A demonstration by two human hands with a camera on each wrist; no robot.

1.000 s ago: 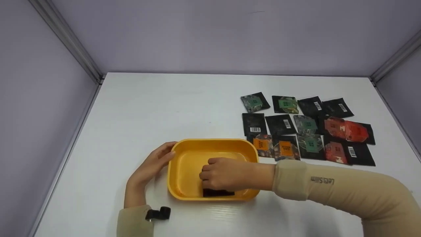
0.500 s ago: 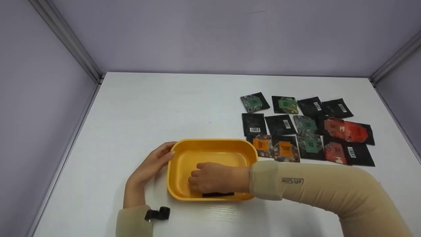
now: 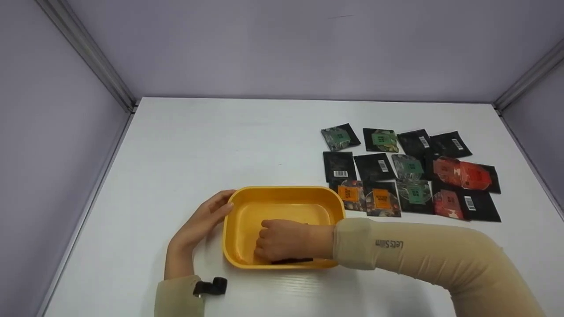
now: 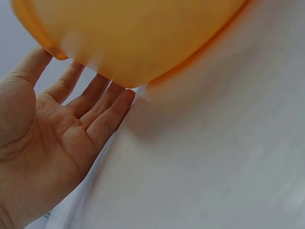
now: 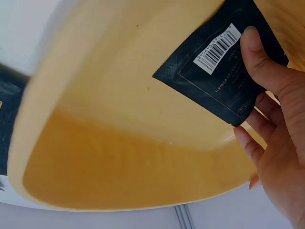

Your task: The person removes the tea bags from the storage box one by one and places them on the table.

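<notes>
A yellow plastic basin point(image 3: 246, 224) stands near the front of the white table. My left hand point(image 3: 198, 229) lies against its left end, fingers fairly straight along the outer wall and thumb at the rim, as the left wrist view point(image 4: 57, 124) also shows. Inside the basin, my right hand point(image 3: 282, 241) pinches a black sachet point(image 5: 209, 67) between thumb and fingers. The sachet's barcode side shows in the right wrist view. From the head, most of it is hidden beneath the hand, with only a dark edge showing near the front wall.
Several black sachets with orange, green or red labels lie in loose rows on the right of the table, some overlapping. An orange-labelled sachet point(image 3: 350, 193) lies close to the basin's right rim. Grey panels point(image 3: 282, 53) enclose the back and sides.
My right hand has moved left inside the basin, mostly in the first half second, and the dark sachet edge below it has become narrower. The left hand has stayed at the rim.
</notes>
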